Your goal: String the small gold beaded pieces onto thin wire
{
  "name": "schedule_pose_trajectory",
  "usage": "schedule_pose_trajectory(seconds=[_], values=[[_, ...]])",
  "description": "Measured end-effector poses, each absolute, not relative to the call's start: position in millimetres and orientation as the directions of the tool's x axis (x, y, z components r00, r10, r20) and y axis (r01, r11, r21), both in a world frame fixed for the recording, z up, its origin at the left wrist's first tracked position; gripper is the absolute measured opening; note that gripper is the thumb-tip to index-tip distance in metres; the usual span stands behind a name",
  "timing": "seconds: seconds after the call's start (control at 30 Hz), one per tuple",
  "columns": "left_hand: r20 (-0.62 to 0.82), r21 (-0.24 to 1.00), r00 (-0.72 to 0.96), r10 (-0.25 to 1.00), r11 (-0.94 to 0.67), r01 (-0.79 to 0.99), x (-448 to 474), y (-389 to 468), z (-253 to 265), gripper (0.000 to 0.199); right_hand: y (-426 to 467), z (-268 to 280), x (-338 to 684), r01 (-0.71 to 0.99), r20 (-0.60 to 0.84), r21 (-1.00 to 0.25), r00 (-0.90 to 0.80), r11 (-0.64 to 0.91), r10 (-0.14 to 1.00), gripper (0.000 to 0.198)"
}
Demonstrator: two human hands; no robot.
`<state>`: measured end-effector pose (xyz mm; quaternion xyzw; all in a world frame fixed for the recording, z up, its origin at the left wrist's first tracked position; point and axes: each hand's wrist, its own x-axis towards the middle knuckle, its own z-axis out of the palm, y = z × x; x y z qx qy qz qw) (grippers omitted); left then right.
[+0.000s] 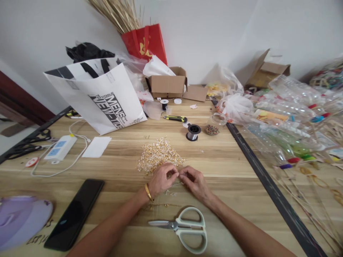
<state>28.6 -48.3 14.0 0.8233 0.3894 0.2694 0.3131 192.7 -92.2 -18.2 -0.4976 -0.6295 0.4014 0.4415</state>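
Note:
My left hand (164, 177), with a gold bracelet (149, 192) at the wrist, pinches with thumb and forefinger at the near edge of a pile of small gold and clear beads (158, 153). Facing it, my right hand (195, 182) makes a pinch too, and the fingertips of both almost meet. What lies between them is too small to make out. Just below the hands, a thin chain with small clear pieces (171, 192) lies on the wood. A gold chain (166, 205) stretches nearer to me, above the white-handled scissors (184, 228).
Behind the beads are a wire spool (193, 132), a glass jar of beads (214, 125) and a yellow-black cutter (175, 118). A phone (75, 214) and a power strip (61, 147) lie left. Plastic bottles (284, 110) crowd the right. A white paper bag (96, 96) stands back left.

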Motion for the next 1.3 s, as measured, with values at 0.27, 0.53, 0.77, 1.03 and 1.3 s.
schedule_pose_trajectory(seconds=[0.27, 0.53, 0.77, 1.03, 1.3], values=[[0.206, 0.724, 0.566, 0.798, -0.514, 0.46, 28, -41, 20, 0.013, -93, -14, 194, 0.218, 0.176, -0.957, -0.083, 0.19, 0.981, 0.014], [0.208, 0.645, 0.609, 0.765, -0.575, 0.502, 25, -28, 23, 0.009, -93, -19, 194, 0.086, 0.073, -0.994, -0.018, 0.074, 0.997, 0.02], [0.174, 0.538, 0.692, 0.701, -0.656, 0.529, 28, -19, 23, 0.01, -93, -16, 192, 0.018, 0.003, -1.0, 0.006, 0.003, 1.0, 0.025], [0.2, 0.597, 0.645, 0.738, -0.613, 0.517, 24, -9, 21, 0.008, -92, -17, 194, -0.005, 0.008, -1.0, 0.015, 0.008, 1.0, 0.025], [0.257, 0.621, 0.533, 0.806, -0.56, 0.549, 11, 4, 13, 0.008, -92, -14, 193, -0.014, -0.018, -1.0, 0.043, -0.017, 0.999, 0.026]])
